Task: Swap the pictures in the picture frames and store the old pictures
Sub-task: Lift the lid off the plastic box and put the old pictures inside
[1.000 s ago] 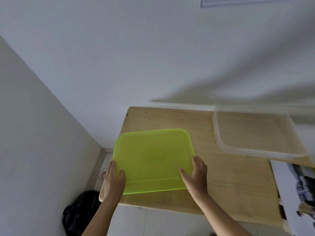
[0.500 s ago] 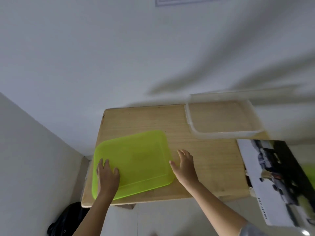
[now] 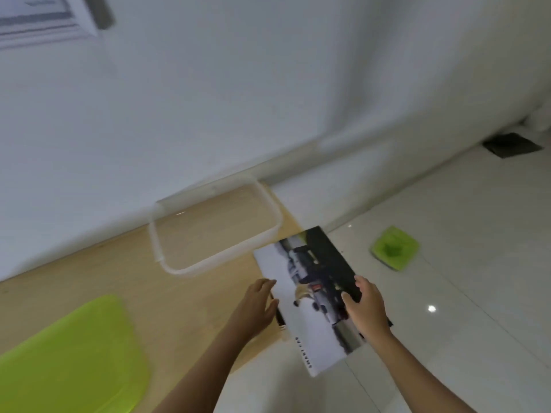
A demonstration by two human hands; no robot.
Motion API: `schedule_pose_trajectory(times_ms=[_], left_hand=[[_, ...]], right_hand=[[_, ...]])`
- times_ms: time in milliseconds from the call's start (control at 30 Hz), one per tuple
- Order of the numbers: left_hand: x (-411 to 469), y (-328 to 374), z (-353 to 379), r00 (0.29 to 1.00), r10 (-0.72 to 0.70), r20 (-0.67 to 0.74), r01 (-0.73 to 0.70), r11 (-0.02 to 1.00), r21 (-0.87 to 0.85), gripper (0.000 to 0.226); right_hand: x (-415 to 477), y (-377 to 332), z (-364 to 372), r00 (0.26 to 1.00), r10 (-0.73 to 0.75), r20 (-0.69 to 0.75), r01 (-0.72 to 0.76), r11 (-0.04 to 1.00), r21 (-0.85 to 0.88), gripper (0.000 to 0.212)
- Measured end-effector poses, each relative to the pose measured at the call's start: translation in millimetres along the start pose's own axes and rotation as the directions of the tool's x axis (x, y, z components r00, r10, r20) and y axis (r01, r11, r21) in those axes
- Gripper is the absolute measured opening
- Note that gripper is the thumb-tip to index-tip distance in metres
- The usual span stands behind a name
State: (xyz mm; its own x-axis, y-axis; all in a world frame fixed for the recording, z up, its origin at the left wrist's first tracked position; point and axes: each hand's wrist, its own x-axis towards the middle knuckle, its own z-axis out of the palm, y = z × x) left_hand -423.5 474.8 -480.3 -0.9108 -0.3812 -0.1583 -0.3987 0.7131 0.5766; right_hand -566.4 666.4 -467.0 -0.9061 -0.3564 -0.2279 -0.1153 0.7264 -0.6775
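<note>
1. A white wall (image 3: pixel 268 84) fills the upper half of the view, meeting a glossy white tiled floor (image 3: pixel 462 293) on the right.
2. A wooden table (image 3: pixel 119 269) stands against the wall.
3. A lime-green lid (image 3: pixel 65 359) lies flat on the table's near left part.
4. A clear plastic tub (image 3: pixel 185 268) sits at the back of the table, near the wall.
5. The picture (image 3: pixel 316 338), a car photo with a white border, lies at the table's right end and overhangs the edge above the floor.
6. The right hand (image 3: pixel 366 308) rests flat on the picture's dark right side, fingers fairly straight.
7. The left hand (image 3: pixel 258 305) is relaxed and uncurled, touching the picture's left edge.
8. A small green pad (image 3: pixel 393 248) lies on the floor, well apart from the table.
9. A dark square (image 3: pixel 511 148) sits in the far floor corner.
</note>
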Motion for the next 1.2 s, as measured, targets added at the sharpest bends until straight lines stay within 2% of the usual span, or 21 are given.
schedule_pose_trajectory(times_ms=[67, 167, 233, 333, 433, 500, 567, 633, 700, 800, 900, 1033, 1200], left_hand=[[23.4, 11.0, 10.1, 0.999, 0.027, 0.042, -0.031, 0.995, 0.093, 0.053], [57.8, 21.9, 22.8, 0.997, 0.069, 0.028, -0.073, 0.973, 0.22, 0.057], [72.2, 19.6, 28.4, 0.998, 0.026, 0.06, -0.042, 0.961, 0.275, 0.059], [76.0, 6.3, 34.7, 0.988, -0.076, 0.136, 0.015, 0.915, 0.403, 0.059], [62.8, -3.3, 31.3, 0.985, -0.135, 0.106, 0.064, 0.863, 0.502, 0.064], [54.1, -7.1, 31.6, 0.985, -0.168, 0.043, 0.119, 0.836, 0.535, 0.056], [46.4, -6.3, 30.1, 0.979, -0.193, -0.063, 0.199, 0.847, 0.492, 0.051], [41.0, -10.4, 28.6, 0.939, -0.303, -0.164, 0.344, 0.856, 0.387, 0.068], [36.0, -17.0, 26.9, 0.894, -0.399, -0.203, 0.444, 0.843, 0.303, 0.081], [32.6, -18.3, 25.7, 0.891, -0.405, -0.206, 0.45, 0.849, 0.277, 0.084], [33.3, -16.2, 21.6, 0.884, -0.414, -0.219, 0.462, 0.848, 0.26, 0.084], [28.9, -14.0, 15.1, 0.875, -0.433, -0.219, 0.475, 0.855, 0.209, 0.085], [15.8, -8.3, 18.8, 0.881, -0.385, -0.275, 0.377, 0.923, -0.083, 0.055]], right_hand=[[5.2, 23.9, -11.5, 0.997, 0.08, 0.016, -0.079, 0.996, -0.05, 0.059], [12.6, 54.7, -17.9, 0.98, 0.175, 0.095, -0.165, 0.981, -0.104, 0.07], [14.7, 65.9, -17.5, 0.955, 0.226, 0.191, -0.217, 0.974, -0.068, 0.071], [20.7, 74.5, -19.2, 0.929, 0.268, 0.256, -0.29, 0.956, 0.052, 0.063], [31.6, 76.6, -19.7, 0.943, 0.304, 0.137, -0.332, 0.9, 0.281, 0.039], [36.8, 73.3, -19.8, 0.948, 0.313, 0.06, -0.307, 0.846, 0.435, 0.032], [38.4, 67.6, -17.1, 0.954, 0.292, 0.065, -0.273, 0.763, 0.585, 0.035], [35.7, 64.2, -8.9, 0.966, 0.23, 0.12, -0.251, 0.716, 0.652, 0.048], [31.8, 67.2, 1.8, 0.975, 0.187, 0.122, -0.222, 0.752, 0.62, 0.065], [25.2, 69.7, 8.2, 0.986, 0.15, 0.067, -0.162, 0.824, 0.542, 0.07], [25.7, 64.3, 4.6, 0.985, 0.169, 0.045, -0.164, 0.803, 0.572, 0.064], [26.3, 55.8, -5.4, 0.991, 0.135, 0.0, -0.114, 0.84, 0.53, 0.05], [24.2, 58.9, -16.3, 0.99, 0.123, -0.066, -0.077, 0.876, 0.477, 0.045]])
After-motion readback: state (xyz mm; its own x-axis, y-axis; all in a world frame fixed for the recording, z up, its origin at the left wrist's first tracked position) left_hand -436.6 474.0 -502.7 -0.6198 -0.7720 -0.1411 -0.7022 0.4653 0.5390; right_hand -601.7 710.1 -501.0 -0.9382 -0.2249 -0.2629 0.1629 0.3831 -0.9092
